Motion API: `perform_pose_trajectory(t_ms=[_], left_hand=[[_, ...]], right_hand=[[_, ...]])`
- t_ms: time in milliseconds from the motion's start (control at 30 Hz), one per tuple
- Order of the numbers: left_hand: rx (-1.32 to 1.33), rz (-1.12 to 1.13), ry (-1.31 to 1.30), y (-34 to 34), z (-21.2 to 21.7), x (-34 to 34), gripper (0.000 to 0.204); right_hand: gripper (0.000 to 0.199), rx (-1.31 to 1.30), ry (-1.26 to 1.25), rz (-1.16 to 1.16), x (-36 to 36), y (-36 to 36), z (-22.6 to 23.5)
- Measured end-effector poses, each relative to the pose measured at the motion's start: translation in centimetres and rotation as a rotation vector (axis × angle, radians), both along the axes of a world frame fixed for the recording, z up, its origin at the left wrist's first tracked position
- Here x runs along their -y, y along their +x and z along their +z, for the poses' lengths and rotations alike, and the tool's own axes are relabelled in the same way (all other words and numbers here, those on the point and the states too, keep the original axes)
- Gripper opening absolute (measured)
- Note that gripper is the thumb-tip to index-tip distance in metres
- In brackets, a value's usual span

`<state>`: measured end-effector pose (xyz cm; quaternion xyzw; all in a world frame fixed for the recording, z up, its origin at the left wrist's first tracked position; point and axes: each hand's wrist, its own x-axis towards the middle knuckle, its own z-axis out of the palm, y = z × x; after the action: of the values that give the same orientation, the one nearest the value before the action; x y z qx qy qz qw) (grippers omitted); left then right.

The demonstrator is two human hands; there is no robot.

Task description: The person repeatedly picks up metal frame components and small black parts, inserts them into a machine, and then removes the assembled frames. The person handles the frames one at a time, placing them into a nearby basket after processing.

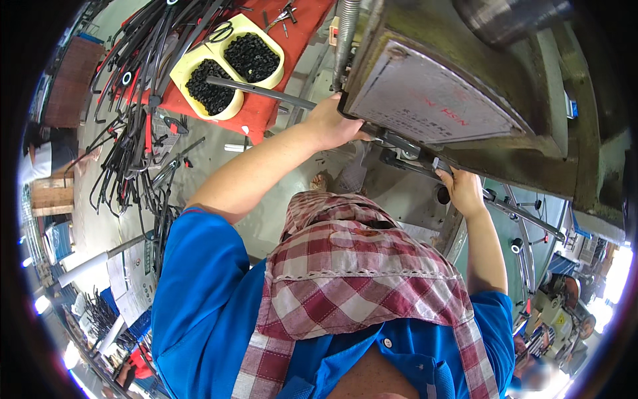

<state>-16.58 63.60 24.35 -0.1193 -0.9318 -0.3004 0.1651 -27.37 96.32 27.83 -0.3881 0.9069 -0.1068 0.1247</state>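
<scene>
Both hands work under the green machine (pixel 465 80): the left hand (pixel 332 123) grips a dark metal rod (pixel 262 92) at the machine's lower edge, the right hand (pixel 463 189) curls around another rod (pixel 518 211) beneath it. Two yellow tubs (pixel 229 66) sit well left of the machine

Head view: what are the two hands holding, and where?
Left hand and right hand grip a dark metal rod under the machine, one near each end.
</scene>
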Motion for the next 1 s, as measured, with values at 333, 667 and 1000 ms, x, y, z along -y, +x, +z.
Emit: perform_pose_trajectory(t_ms=[333, 667, 1000], left_hand=[[0.118, 0.06, -0.205, 0.2, -4.7, 0.5, 0.054], [0.587, 0.733, -0.202, -2.3, -10.9, 22.3, 0.021], [0.742, 0.789, -0.273, -3.5, -12.7, 24.7, 0.025]], right_hand=[[0.041, 0.077, 0.119, -0.079, 0.9, -4.0, -6.6], [0.046, 0.006, 0.242, -0.075, -1.5, -7.8, -12.5], [0.048, 0.061, 0.348, -0.128, -0.4, -8.0, -11.8]])
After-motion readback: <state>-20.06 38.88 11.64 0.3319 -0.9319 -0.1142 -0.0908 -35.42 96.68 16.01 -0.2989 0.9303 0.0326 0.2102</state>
